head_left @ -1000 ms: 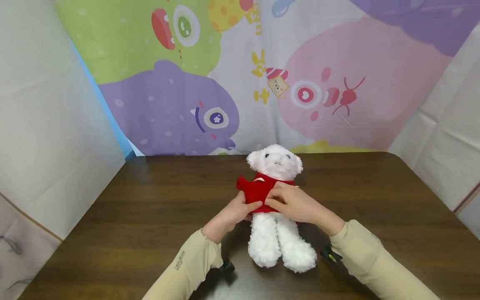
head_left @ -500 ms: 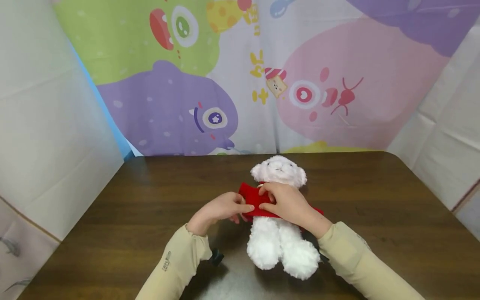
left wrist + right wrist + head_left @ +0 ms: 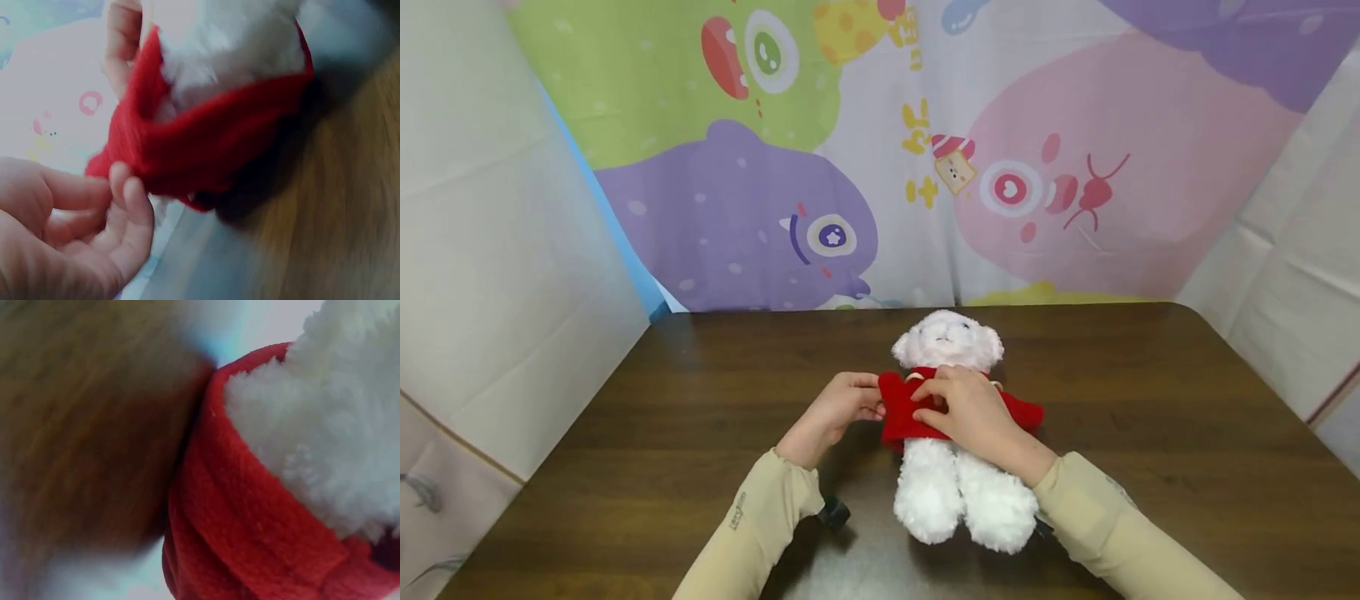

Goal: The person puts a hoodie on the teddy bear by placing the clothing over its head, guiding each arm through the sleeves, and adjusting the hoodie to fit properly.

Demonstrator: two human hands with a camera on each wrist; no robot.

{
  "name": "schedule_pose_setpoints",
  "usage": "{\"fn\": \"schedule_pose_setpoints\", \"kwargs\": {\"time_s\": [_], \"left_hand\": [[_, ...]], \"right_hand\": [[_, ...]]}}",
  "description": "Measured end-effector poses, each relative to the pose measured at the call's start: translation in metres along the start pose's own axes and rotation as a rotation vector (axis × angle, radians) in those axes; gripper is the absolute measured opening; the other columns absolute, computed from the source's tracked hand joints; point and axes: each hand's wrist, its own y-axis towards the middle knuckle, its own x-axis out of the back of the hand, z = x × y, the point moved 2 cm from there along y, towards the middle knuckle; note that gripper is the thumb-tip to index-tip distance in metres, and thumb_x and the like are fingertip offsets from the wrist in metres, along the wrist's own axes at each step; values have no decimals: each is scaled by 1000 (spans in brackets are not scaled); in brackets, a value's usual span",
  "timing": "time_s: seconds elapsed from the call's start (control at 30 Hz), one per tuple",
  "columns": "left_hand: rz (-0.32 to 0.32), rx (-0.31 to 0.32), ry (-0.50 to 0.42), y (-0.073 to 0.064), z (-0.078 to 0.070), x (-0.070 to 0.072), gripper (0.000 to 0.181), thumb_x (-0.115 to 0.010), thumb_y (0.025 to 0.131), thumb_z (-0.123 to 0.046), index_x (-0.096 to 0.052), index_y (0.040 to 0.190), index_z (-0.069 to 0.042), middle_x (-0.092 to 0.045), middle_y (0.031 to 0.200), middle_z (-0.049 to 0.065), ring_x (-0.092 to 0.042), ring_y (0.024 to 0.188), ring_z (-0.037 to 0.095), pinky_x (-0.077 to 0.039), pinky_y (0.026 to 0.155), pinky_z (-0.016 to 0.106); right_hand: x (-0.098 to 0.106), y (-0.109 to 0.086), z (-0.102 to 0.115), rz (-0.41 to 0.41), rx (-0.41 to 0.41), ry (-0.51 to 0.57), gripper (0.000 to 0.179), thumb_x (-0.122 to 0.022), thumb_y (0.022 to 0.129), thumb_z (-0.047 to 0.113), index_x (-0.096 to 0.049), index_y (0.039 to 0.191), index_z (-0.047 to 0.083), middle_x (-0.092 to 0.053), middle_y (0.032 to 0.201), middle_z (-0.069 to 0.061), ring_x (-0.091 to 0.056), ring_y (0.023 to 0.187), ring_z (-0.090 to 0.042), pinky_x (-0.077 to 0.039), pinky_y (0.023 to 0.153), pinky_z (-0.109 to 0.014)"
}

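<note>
A white plush toy (image 3: 947, 340), fluffy and round-eared, lies on its back with its head toward the far edge of the table. It wears a red doll shirt (image 3: 901, 423), whose left sleeve (image 3: 891, 392) and right sleeve (image 3: 1026, 412) stick out sideways. My left hand (image 3: 835, 410) is at the left sleeve; in the left wrist view its thumb and fingertips pinch the cloth end. My right hand (image 3: 973, 414) grips the shirt's front with bent fingers over the chest. The right wrist view shows the shirt's hem (image 3: 262, 469) around white fur (image 3: 325, 444), without the right hand.
The dark brown wooden table (image 3: 737, 367) carries the toy near its middle. A cartoon-printed curtain (image 3: 910, 242) hangs behind the far edge, with pale panels (image 3: 512, 208) at both sides. A black wrist device (image 3: 833, 512) sits under the left cuff.
My left hand has left the shirt's lower front and moved left and up to the sleeve. The toy's head has dropped back toward the table. My right hand stays on the chest.
</note>
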Motion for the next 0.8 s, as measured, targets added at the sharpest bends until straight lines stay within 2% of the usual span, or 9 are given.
{"fn": "schedule_pose_setpoints", "kwargs": {"time_s": [0.1,0.23,0.33,0.47,0.53,0.63,0.7,0.8], "left_hand": [[22,-38,-4,0,-2,1,20,-49,87,-1,-57,100,11,-56,68,1,-51,58,12,-48,62,22],[93,-81,51,-1,-5,1,16,-48,87,-2,-57,95,9,-54,65,3,-49,55,13,-46,59,23],[137,-64,109,-3,-7,-1,16,-49,87,-4,-56,96,7,-53,63,3,-48,50,12,-45,53,23],[152,-27,202,-8,-13,-1,20,-51,87,-8,-58,99,6,-54,62,3,-49,46,13,-42,49,22],[143,-36,264,-9,-14,-1,18,-51,87,-9,-60,93,5,-56,64,11,-49,46,14,-42,48,23],[133,-39,338,-11,-13,-3,19,-49,86,-8,-60,77,4,-56,62,11,-47,45,13,-40,47,23],[134,-33,343,-9,-8,-5,22,-48,85,-9,-58,68,1,-56,60,11,-45,45,12,-38,46,22],[146,6,288,-9,-7,-11,24,-49,85,-10,-57,64,-2,-53,55,1,-43,47,11,-38,48,21]], "right_hand": [[1,-2,-2,-6,-22,10,24,-77,70,28,-70,92,18,-51,68,7,-43,62,-7,-37,58,-22],[2,-4,-3,-1,-26,17,20,-76,71,27,-70,89,19,-50,67,9,-43,61,-5,-37,56,-22],[4,-5,-2,-11,-9,-2,12,-75,72,25,-71,82,20,-50,65,11,-42,58,-4,-37,55,-21],[4,-3,-1,-25,-7,-29,6,-73,73,23,-70,77,21,-50,64,11,-42,56,-4,-37,52,-20],[4,-4,-1,-35,-19,-20,5,-73,73,21,-69,77,20,-49,64,11,-41,56,-3,-36,51,-20],[4,-4,-3,-78,-27,4,4,-71,74,19,-67,75,19,-47,63,11,-40,54,-4,-36,50,-20],[5,-4,-6,-118,-33,16,5,-70,74,16,-65,73,17,-44,61,10,-39,53,-4,-36,50,-20],[6,-3,-11,-168,-50,20,7,-70,74,14,-64,71,15,-43,61,8,-38,52,-5,-36,49,-21]]}}
